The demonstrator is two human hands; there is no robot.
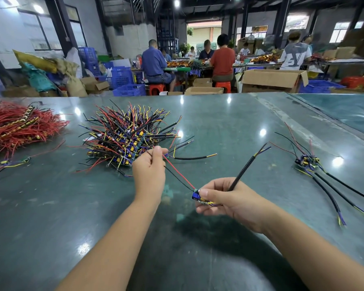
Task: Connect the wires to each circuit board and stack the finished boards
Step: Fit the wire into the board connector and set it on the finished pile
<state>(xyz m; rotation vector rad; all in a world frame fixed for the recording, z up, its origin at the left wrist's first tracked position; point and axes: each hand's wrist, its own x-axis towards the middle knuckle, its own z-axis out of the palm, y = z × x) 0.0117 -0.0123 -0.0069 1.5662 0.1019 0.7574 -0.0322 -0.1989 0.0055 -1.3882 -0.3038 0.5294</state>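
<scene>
Between both hands: thin taut wires

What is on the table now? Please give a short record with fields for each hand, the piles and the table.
left hand: pinches the red wire and a black wire
right hand: holds the board and its black cable
big pile: wired boards, behind the left hand
red pile: red wires, far left
small group: boards with black cables, right
table: green, glossy
</scene>
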